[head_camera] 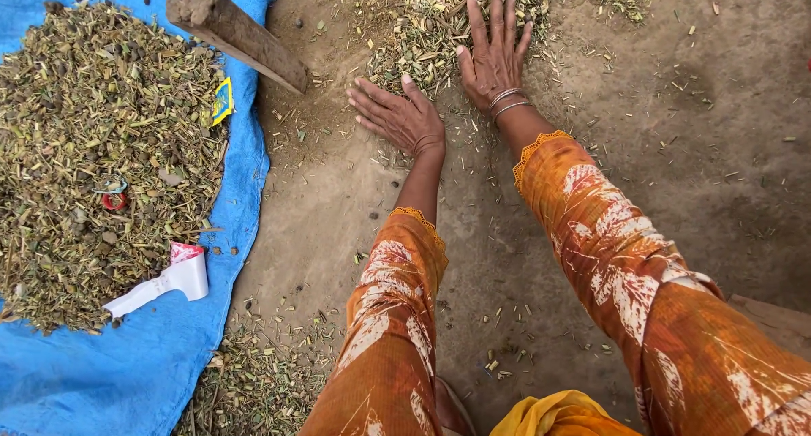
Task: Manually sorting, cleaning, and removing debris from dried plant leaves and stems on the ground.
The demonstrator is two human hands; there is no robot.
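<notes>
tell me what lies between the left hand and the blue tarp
In the head view, bare dirt ground with scattered chaff; a wooden block lies farther up.

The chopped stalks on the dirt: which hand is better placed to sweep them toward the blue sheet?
Probably the right hand: it lies flat on the chopped stalks, fingers spread. The left hand rests on mostly bare ground at the pile's edge, nearer the blue sheet.

Bare earth ground filled the frame. A blue tarp lay at left, a wooden block at upper left, and scattered chopped stalks at top centre.
</notes>
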